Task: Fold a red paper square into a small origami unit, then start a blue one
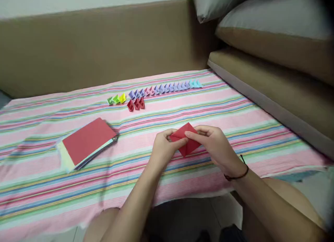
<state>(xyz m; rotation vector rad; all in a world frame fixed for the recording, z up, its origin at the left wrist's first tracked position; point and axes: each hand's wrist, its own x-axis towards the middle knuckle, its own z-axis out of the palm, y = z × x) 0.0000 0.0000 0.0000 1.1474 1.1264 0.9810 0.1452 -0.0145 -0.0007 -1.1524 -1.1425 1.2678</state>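
Note:
A folded red paper piece, diamond-shaped, is held just above the striped cloth between both hands. My left hand pinches its left corner with closed fingers. My right hand pinches the right side, thumb and fingers pressed on the paper; a dark cord sits on that wrist. Up the table lie three small red folded boats in a short row.
A stack of coloured paper sheets with a red sheet on top lies to the left. A long row of several small folded pieces, green, yellow, purple, pink and blue, runs across the striped tablecloth. Brown cushions rise at the right.

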